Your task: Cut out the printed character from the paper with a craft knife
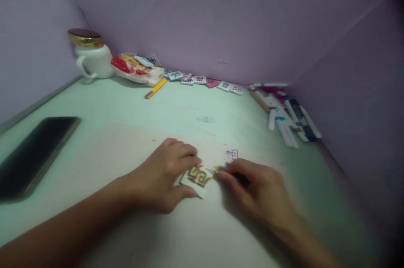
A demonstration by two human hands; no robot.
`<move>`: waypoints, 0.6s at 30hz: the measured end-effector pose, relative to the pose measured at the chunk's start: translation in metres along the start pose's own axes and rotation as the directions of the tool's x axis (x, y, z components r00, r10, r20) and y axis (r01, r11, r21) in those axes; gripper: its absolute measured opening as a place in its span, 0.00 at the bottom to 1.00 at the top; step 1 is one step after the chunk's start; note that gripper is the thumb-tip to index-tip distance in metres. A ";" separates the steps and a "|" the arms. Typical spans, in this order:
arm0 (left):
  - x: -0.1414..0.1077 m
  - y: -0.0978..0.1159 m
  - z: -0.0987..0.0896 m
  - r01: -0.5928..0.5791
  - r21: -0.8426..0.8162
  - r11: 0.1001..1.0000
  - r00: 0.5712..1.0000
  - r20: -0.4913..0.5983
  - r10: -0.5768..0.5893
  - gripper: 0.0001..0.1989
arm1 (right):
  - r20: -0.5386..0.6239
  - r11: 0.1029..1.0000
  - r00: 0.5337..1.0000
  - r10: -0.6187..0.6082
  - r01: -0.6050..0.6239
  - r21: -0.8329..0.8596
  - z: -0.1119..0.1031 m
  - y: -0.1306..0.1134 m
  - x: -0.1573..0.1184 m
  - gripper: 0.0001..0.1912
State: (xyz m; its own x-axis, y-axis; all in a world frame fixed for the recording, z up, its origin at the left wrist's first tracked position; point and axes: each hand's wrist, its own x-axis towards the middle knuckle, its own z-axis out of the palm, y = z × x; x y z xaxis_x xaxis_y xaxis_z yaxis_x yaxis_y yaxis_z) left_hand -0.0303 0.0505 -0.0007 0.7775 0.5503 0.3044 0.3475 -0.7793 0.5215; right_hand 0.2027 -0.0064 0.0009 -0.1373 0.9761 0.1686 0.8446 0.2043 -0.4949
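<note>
My left hand [170,175] grips a small square card [192,181] between the thumb at its near edge and the fingers at its far edge. Yellow strokes with dark outlines form a character on the card. At the card's right side, my right hand [252,188] pinches a slim pointed tool [214,171], its thin tip touching or nearly touching the card. Most of the tool is hidden in the fingers, so its kind is unclear. A tiny yellow scrap shows by the right fingertips. Under both hands lies a large pale sheet [110,150], with a character [232,154] handwritten in purple.
A dark phone [38,154] lies at left. Along the back stand a white mug [97,64] with a gold-rimmed lid [85,37], a red-and-white packet [135,69], a yellow cutter [156,88] and several character cards [200,80]. Several markers [284,123] are heaped at right against the wall.
</note>
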 end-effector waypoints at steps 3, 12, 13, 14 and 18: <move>0.000 0.000 0.000 -0.008 -0.004 1.000 1.000 -0.008 0.008 0.20 | -0.037 0.999 0.998 -0.041 0.041 -0.012 0.001 -0.002 -0.001 0.13; 0.000 -0.001 0.001 -0.020 -0.005 1.000 1.000 -0.024 0.020 0.19 | -0.116 0.973 0.966 -0.231 0.228 -0.036 0.004 0.000 -0.001 0.13; 0.000 -0.001 0.001 -0.018 -0.004 1.000 1.000 -0.023 0.018 0.19 | -0.121 0.970 0.962 -0.244 0.241 -0.037 0.004 0.001 0.000 0.13; 0.000 -0.001 0.001 -0.016 -0.002 1.000 1.000 -0.023 0.016 0.19 | -0.121 0.969 0.961 -0.249 0.245 -0.040 0.004 0.001 0.000 0.13; -0.001 -0.001 0.002 -0.014 0.002 1.000 0.999 -0.032 0.014 0.19 | -0.085 0.964 0.961 -0.263 0.259 -0.055 0.003 0.004 0.002 0.13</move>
State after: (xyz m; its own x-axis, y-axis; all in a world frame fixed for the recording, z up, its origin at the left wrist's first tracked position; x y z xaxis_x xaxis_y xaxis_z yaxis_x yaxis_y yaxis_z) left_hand -0.0303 0.0503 -0.0025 0.7651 0.5489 0.3367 0.3377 -0.7873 0.5159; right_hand 0.2048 -0.0035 -0.0032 -0.3101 0.8779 0.3648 0.8073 0.4458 -0.3868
